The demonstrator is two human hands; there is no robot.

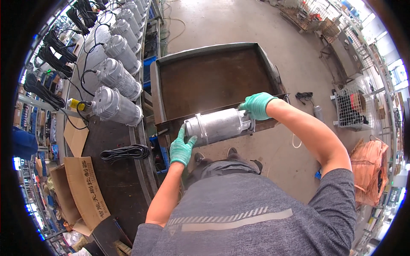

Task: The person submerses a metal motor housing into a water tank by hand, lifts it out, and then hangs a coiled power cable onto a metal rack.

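A silver metal pump body (218, 126), a ribbed cylinder, lies roughly level across the near edge of a rectangular metal tank (156, 91) with a brown inside. My left hand (181, 150), in a green glove, grips its left end from below, thumb and fingers against the end rim. At the other end my right hand (258, 106), gloved the same way, closes on the open, footed end; its fingertips are partly hidden there. Whether the pump rests on the tank's edge or is held just above it, I cannot tell.
On the left, a dark bench (115, 179) carries a row of similar pumps (117, 106) with black cables, a coiled cable (124, 152) and an open cardboard box (87, 192). A wire basket (352, 106) and an orange sack (369, 170) stand on the right floor.
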